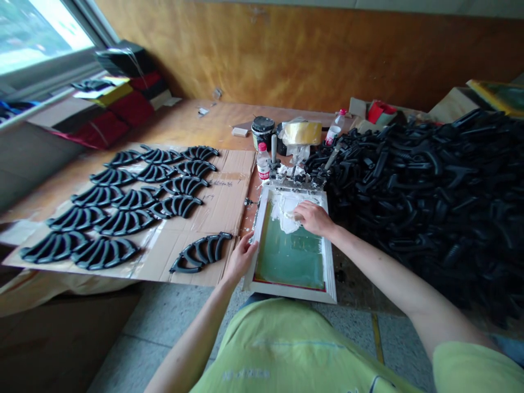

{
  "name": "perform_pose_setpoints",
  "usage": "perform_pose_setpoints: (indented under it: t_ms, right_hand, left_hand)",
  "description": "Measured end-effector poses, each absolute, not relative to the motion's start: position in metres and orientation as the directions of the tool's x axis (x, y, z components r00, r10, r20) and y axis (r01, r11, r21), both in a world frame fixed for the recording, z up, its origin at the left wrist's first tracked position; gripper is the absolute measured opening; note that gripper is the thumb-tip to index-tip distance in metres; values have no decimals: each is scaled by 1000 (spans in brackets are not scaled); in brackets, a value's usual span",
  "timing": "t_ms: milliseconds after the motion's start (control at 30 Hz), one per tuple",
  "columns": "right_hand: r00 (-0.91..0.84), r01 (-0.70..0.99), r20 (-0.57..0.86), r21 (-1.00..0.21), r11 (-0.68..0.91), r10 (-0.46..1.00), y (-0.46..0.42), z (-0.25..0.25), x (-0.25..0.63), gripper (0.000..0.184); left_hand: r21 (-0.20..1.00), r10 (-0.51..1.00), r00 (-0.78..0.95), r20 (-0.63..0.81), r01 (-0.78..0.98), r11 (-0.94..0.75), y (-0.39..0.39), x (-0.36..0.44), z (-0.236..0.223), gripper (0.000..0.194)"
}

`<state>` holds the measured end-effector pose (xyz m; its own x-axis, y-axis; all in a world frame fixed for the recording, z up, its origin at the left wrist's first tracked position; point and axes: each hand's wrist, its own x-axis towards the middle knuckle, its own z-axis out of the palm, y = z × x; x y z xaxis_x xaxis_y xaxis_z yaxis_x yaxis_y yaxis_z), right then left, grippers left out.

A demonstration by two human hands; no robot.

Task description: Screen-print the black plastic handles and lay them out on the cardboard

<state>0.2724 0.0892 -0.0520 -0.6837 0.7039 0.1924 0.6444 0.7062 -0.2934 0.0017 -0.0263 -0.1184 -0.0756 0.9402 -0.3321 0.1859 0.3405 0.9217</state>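
A white-edged screen printing frame [331,273] with a green mesh lies in front of me, its near end jutting past the table edge. White ink [282,210] is smeared thickly over the far part of the mesh. My right hand [314,218] is closed on a small pale scraper [295,216] at the ink's right side; the fingers hide much of it. At the frame's left side, my left hand [242,256] grips the rim, thumb on top. Left of that hand, a group of curved black plastic parts [202,251] rests on cardboard.
Rows of curved black parts [126,199] cover the cardboard sheet [223,199]. A large heap of black parts [426,185] fills the right side. Behind the frame stand a metal clamp [295,177], a bottle [263,162], an ink tub [262,131] and a tape roll [303,132].
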Motion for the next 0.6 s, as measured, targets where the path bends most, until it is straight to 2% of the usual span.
perform_pose_setpoints:
  t_ms: [100,167,233,300,367,433,500,600]
  right_hand:
    - [-705,600,236,-304,740,669,75,-64,274,29]
    - [-730,577,196,-336,744,655,70,-64,277,27]
    - [-684,627,167,-364,689,710,78,-56,275,20]
    - [-574,711,186,-369,598,798,99,-43,268,22]
    - [-452,795,211,-346,498,867,124,-29,262,40]
    - [-352,856,224,-314,409,909,147,-16,266,55]
    - [-244,890,263,-322,323,933,160,-8,286,54]
    - [-30,887,322,-428,173,946,158,-17,330,35]
  left_hand:
    - [922,934,-71,-351,147,358,-27,3,-115,65]
    - [921,929,-72,-363,125,369,-27,4,-111,66]
    - [915,920,-71,-387,98,392,-26,5,-102,68]
    - [906,908,-52,-415,63,418,-26,4,-87,73]
    - [906,907,-28,-421,34,421,-25,2,-67,75]
    - [923,923,-33,-384,26,384,-22,1,-42,70]
    - [946,945,-66,-321,28,323,-16,1,-18,61]
    - [986,977,-132,-169,-8,169,4,8,15,55]
